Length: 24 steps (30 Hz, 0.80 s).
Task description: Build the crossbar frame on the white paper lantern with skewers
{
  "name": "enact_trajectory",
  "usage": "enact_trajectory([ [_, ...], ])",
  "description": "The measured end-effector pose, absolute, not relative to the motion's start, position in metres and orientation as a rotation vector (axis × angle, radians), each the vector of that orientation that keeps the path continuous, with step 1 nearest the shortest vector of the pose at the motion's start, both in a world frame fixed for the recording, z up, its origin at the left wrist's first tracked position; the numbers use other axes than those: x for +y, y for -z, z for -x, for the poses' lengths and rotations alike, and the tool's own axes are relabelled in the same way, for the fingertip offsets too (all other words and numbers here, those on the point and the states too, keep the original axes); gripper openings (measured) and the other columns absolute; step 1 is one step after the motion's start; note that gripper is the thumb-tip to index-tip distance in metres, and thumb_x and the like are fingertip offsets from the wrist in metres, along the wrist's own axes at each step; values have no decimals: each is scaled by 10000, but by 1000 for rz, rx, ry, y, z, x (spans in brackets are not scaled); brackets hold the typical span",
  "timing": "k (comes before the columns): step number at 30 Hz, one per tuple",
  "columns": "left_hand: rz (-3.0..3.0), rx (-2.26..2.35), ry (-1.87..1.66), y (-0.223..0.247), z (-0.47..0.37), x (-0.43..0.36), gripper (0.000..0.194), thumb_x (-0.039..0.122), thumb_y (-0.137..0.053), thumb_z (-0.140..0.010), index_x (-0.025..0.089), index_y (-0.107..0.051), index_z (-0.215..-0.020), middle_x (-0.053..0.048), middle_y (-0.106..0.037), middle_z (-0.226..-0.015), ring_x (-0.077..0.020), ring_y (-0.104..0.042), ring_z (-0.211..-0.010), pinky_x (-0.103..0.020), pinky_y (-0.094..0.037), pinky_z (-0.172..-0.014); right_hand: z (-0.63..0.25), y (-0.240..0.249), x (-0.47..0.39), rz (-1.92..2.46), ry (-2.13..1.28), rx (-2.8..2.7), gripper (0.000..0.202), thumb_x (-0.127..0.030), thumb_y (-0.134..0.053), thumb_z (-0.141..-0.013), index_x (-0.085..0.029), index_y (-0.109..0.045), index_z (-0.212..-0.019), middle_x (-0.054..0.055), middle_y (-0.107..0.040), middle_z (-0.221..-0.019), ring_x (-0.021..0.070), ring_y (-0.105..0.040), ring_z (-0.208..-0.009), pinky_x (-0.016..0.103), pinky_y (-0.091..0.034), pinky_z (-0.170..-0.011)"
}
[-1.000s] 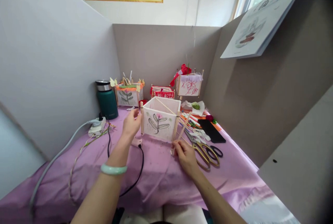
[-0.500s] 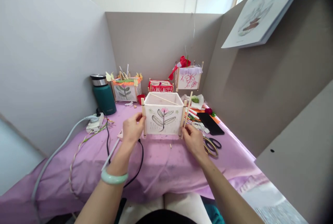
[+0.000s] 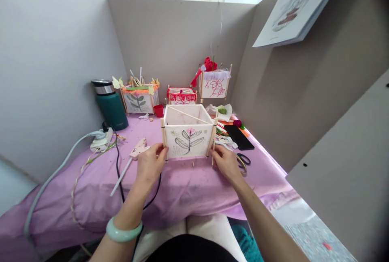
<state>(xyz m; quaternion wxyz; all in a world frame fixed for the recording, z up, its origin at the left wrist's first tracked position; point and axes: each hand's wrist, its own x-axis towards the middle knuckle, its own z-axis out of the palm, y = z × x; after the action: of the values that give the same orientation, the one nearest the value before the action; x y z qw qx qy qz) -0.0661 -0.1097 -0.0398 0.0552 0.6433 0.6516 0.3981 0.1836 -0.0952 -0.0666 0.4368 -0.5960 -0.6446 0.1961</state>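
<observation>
A white box with stick corner posts stands in front of me, a pink flower with dark leaves drawn on its front. One thin stick lies slantwise across its top opening. My left hand pinches the bottom of its front left post. At the opposite front corner, my right hand has its fingers closed round the lower end of a thin wooden stick, which stands almost upright beside the post. Whether those fingers also grip the post is hard to see. A small stick piece lies before the box.
A pink glue gun lies left of the box, near a power strip with cords. Behind stand a teal bottle and several decorated boxes. Scissors and a black phone are on the right.
The box has been lowered a little towards the table, and more of its top opening shows. The stick in my right hand has come closer to the corner post. My view has tilted down.
</observation>
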Motion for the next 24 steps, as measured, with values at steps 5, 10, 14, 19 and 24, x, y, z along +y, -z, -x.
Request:
enact_trajectory([
  [5,-2208,2287,-835,44,58,-109,251,334,-438,-882,184,-640,-891,-102,-731,-784,-287,-678,-721,-323,-419,-599,-180,74,-88,1519,-340,-1666,297,-358,-481,-848,-172,-706,-794,68,-699,-753,200,-604,-704,275,-374,-645],
  [10,-2311,2325,-665,45,57,-104,224,310,-421,-888,185,-607,-873,-95,-713,-750,-263,-675,-710,-298,-395,-580,-178,75,-84,1537,-279,-1730,291,-310,-464,-858,-163,-690,-750,97,-690,-776,210,-595,-738,289,-362,-675],
  [14,-2293,2309,-675,45,59,-105,222,306,-428,-890,180,-610,-889,-102,-712,-756,-270,-677,-726,-306,-410,-594,-180,74,-85,1540,-322,-1712,272,-311,-475,-845,-165,-691,-769,79,-687,-747,203,-598,-705,283,-374,-655],
  [19,-2224,2122,-947,35,67,-111,253,399,-515,-855,190,-628,-942,-72,-718,-811,-226,-677,-716,-292,-459,-626,-196,58,-92,1444,-428,-1516,266,-378,-529,-820,-172,-669,-913,0,-618,-606,163,-544,-554,259,-379,-565],
  [24,-1937,1798,-1690,-4,67,-107,441,500,-516,-837,179,-587,-1131,-82,-668,-1090,-169,-645,-730,-275,-495,-636,-200,8,-90,1205,-398,-1357,361,-481,-546,-818,-168,-669,-950,-7,-586,-632,126,-470,-523,250,-374,-549],
])
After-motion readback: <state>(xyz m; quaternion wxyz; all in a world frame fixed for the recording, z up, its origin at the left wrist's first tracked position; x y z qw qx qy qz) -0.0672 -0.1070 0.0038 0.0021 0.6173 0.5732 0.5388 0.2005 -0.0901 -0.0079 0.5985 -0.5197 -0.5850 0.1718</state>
